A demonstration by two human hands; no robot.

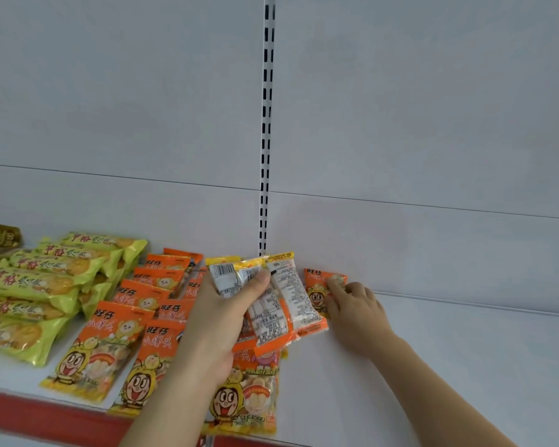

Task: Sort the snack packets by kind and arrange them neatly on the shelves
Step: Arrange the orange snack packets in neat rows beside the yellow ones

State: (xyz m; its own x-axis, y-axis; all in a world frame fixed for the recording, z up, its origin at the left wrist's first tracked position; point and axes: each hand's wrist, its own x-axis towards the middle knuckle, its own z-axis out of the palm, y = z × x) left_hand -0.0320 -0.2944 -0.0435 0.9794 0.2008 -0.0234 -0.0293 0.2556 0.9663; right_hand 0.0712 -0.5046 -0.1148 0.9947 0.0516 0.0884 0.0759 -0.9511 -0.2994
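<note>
1. A white shelf (pixel 465 350) with a red front edge (pixel 46 411) is seen from above, backed by a plain white panel and a vertical slotted rail (pixel 267 124).

2. At far left, yellow-green packets (pixel 43 275) lie stacked in overlapping rows, all turned the same way, apparently one kind already grouped.

3. Just right of them, orange packets (pixel 117 343) printed with a cartoon face lie face up in rows running from the near edge to the far panel. This looks like the second kind being built up.

4. The left hand (pixel 213 324) hovers over the orange rows and holds a fanned bundle of small packets (pixel 278 301). Its fingers (pixel 259 279) are clamped on the bundle, thumb on top. The packets show their white printed backs and barcodes, with orange and yellow edges. Holding them as a fan probably keeps a supply ready, so single packets can be drawn off.

5. The right hand (pixel 355 301) reaches to the far side of the shelf, right of the rail. Its fingers (pixel 336 285) are curled onto a small orange packet (pixel 320 291), pressing or pinching its right edge. Whether they close fully around it cannot be told.

6. That packet lies face up close to the back panel, apparently starting a fresh column at the far end, so later ones can fill toward the near edge.

7. Sorting seems partly done; the bundle is still to be laid out.
</note>
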